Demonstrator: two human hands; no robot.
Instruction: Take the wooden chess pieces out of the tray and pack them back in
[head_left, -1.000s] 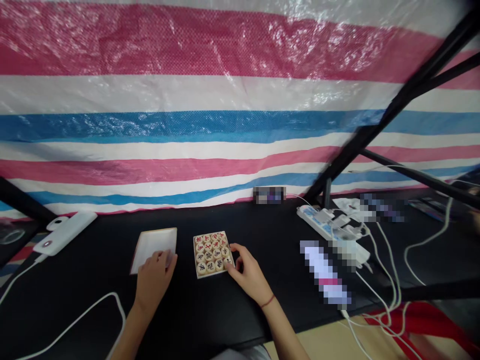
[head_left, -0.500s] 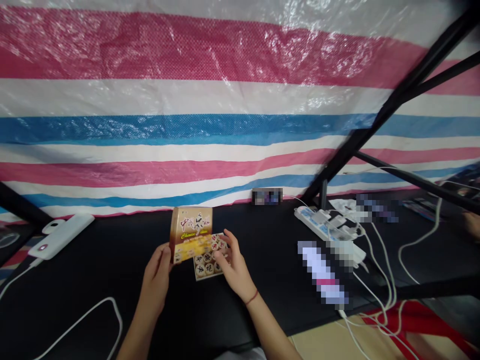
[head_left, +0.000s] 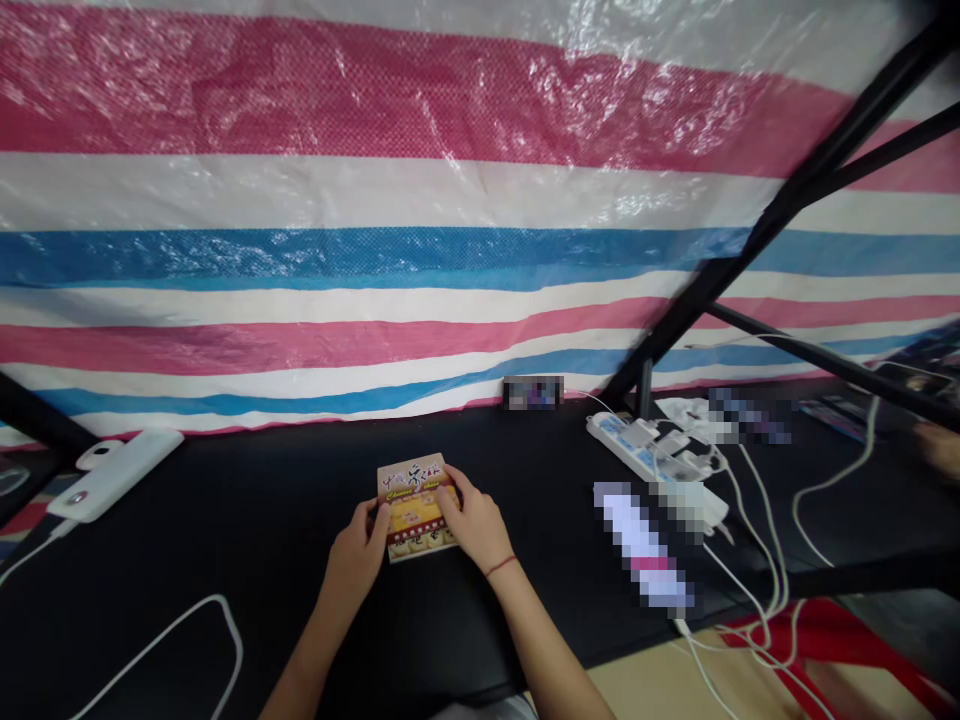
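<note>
A printed Chinese chess box lid, tan above and yellow below with Chinese characters, lies over the tray of round chess pieces on the black table. It hides the tray. Discs with black characters show along the near edge; I cannot tell if they are printed or real pieces. My left hand grips the lid's left edge, thumb on top. On the right edge, my right hand holds the lid with its thumb across the top. A thin red-brown cord circles the right wrist.
A white power strip with plugs and cables stands to the right, beside a blurred-out phone-like object. At far left lies a white device with a cable. A striped sheet hangs behind the black table; another person's hand shows far right.
The lid has moved right and down from beside the tray to over it, covering the pieces. My left hand moved with it; my right hand shifted slightly right and now holds the lid's right edge.
</note>
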